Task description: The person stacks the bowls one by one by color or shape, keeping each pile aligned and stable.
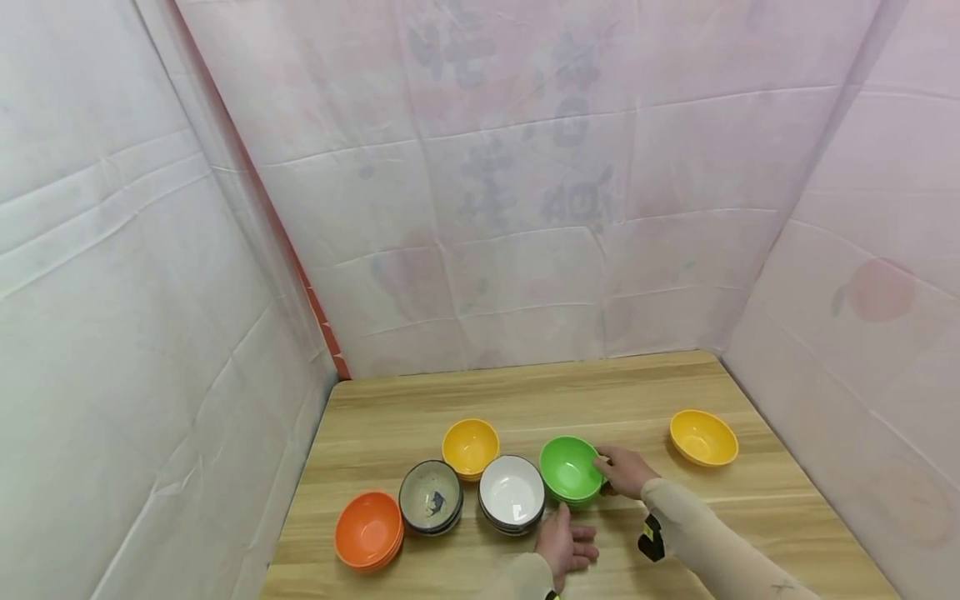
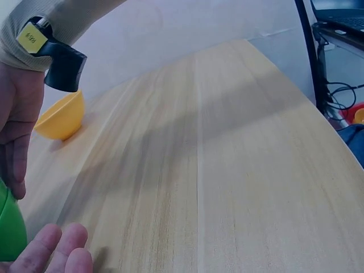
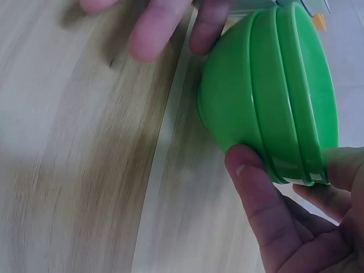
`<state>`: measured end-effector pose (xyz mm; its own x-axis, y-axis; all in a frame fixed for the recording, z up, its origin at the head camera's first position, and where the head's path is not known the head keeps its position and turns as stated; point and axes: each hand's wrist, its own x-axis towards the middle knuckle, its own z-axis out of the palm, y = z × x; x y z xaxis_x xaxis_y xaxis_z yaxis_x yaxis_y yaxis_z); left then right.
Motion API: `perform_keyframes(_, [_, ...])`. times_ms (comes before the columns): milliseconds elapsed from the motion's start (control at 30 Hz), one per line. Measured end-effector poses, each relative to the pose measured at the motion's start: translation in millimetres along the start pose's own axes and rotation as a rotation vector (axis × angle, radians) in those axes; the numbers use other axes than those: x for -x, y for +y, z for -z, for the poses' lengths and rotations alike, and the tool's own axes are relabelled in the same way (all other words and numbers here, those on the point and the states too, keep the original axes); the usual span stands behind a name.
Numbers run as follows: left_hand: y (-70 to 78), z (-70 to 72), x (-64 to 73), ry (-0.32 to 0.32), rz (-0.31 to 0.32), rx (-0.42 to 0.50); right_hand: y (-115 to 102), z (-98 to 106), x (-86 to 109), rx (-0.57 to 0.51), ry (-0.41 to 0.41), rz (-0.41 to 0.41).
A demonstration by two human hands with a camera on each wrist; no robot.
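Observation:
A stack of green bowls (image 1: 568, 468), nested in one another, stands right of the middle of the table. My right hand (image 1: 627, 472) holds it at the right side. In the right wrist view, the thumb is at the rim of the green bowls (image 3: 256, 96) and the fingers (image 3: 256, 193) lie against the outer wall. My left hand (image 1: 564, 546) is in front of the stack, palm turned toward it and fingers spread. Its fingertips (image 3: 151, 34) show close beside the lowest green bowl. Just left stands a stack of white bowls with dark outsides (image 1: 512, 490).
Further left are a stack of grey patterned bowls (image 1: 429, 492) and a stack of orange bowls (image 1: 367, 529). Yellow bowls (image 1: 470, 447) stand behind them. A wider yellow bowl (image 1: 703, 437) is at the right. White sheeting (image 1: 525, 250) walls in the wooden table (image 1: 570, 383).

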<state>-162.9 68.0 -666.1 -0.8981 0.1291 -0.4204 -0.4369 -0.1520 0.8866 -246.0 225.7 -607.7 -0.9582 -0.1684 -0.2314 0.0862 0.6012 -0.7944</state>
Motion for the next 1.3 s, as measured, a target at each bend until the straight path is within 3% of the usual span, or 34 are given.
perform_keyframes(600, [6.1, 4.2, 6.1, -0.008, -0.005, 0.022, -4, -11, -9.3, -0.031, 0.044, -0.006])
perform_keyframes(733, [7.1, 5.7, 10.7, -0.035, -0.007, -0.027, -4, -10, -6.5, -0.053, 0.042, -0.015])
perform_keyframes(833, [10.0, 8.6, 16.3, -0.095, -0.028, -0.118, -1, -6, -4.1, -0.060, 0.038, -0.038])
perform_keyframes(967, [18.9, 17.5, 23.7, -0.187, -0.083, -0.222, 5, 6, -2.3, -0.024, 0.048, -0.043])
perform_keyframes(1100, [32.7, 32.5, 31.1, -0.227, -0.132, -0.274, 12, 23, 0.1, -0.017, 0.079, -0.018])
perform_keyframes(1300, [65.0, 60.6, 45.4, -0.293, -0.165, -0.337, 16, 54, 12.0, -0.015, 0.130, 0.002])
